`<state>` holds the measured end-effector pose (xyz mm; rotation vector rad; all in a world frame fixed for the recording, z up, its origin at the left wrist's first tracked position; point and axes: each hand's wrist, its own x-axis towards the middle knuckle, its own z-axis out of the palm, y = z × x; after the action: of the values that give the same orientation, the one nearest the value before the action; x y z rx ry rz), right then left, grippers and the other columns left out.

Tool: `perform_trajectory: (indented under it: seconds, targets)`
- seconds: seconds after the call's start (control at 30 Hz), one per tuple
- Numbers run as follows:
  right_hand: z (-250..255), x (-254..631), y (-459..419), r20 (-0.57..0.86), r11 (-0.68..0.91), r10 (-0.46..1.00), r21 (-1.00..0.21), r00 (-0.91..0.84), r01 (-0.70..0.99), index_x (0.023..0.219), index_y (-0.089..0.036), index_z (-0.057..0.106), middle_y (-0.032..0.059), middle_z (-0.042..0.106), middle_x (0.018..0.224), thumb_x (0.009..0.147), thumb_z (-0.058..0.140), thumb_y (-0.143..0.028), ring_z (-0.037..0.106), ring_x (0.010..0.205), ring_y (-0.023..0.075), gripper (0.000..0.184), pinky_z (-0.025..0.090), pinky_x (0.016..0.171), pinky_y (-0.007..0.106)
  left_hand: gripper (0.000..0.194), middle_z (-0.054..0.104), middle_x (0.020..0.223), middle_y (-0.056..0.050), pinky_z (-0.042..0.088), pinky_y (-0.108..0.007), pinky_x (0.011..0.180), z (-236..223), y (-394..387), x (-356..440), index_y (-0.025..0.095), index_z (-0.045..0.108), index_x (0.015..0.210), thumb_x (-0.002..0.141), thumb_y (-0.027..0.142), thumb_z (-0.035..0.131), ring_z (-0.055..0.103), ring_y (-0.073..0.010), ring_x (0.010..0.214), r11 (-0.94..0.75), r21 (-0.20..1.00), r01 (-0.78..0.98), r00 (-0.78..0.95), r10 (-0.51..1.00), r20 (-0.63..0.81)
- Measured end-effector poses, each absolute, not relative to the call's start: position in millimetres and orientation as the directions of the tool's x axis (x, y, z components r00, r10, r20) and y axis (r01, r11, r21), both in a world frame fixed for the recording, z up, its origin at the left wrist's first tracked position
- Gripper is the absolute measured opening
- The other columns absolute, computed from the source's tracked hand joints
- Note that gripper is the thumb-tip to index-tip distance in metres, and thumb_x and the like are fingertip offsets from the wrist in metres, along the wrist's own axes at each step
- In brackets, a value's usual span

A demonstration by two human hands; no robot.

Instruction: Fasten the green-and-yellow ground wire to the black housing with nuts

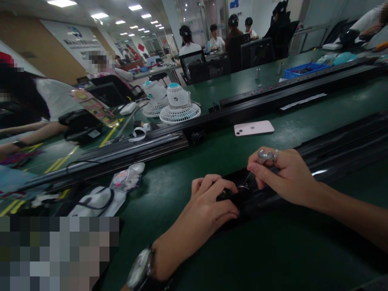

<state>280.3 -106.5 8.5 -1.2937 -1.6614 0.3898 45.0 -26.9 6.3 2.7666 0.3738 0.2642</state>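
Note:
In my right hand (pixel 281 173) is a small metal wrench (pixel 264 155). Its open-ended head sticks up above my fingers, and its shank slants down to a shiny round metal part (pixel 243 187). That part sits at the near end of a long black rail (pixel 336 151) wrapped in dark film. My left hand (pixel 209 202), wearing a wristwatch on its wrist, is closed around the dark end of this rail, thumb on the near side and fingers on the far side. What lies beneath its fingers is mostly hidden.
A pink phone (pixel 254 128) lies beyond my hands on the green table (pixel 169 182). Further back are another long black rail (pixel 236 113), white fans (pixel 180 106) and a blue basket (pixel 306 70). Bagged parts (pixel 125 178) lie to the left. A co-worker's arm (pixel 39 131) reaches in at far left.

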Motion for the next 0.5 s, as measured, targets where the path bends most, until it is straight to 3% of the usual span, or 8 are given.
perform_trajectory:
  seconds: [0.17, 0.5]
  targets:
    - [7.8, 280.5, -106.3, 0.48, 0.383, 0.877, -0.722, 0.019, 0.576, 0.089, -0.02, 0.063, -0.0065, 0.065, 0.058, 0.101, 0.059, -0.025, 0.063, 0.05, 0.0101, 0.014, 0.045, 0.051, 0.02, 0.005, 0.057, 0.13, 0.006, 0.026, -0.04, 0.094, 4.5, -27.3, 45.1, 0.03, 0.069, 0.093, 0.094, 0.027, 0.066, 0.039, -0.0226, 0.125, -0.91, 0.34, 0.236, 0.941, 0.302, 0.155]
    - [8.5, 280.3, -106.8, 0.468, 0.359, 0.883, -0.715, 0.029, 0.599, 0.089, -0.021, 0.063, -0.0075, 0.065, 0.058, 0.101, 0.058, -0.025, 0.063, 0.049, 0.0098, 0.013, 0.045, 0.051, 0.021, 0.011, 0.056, 0.132, 0.004, 0.026, -0.041, 0.094, 1.8, -26.1, 43.2, 0.033, 0.07, 0.101, 0.097, 0.037, 0.061, 0.039, -0.0238, 0.125, -0.927, 0.29, 0.238, 0.944, 0.291, 0.155]
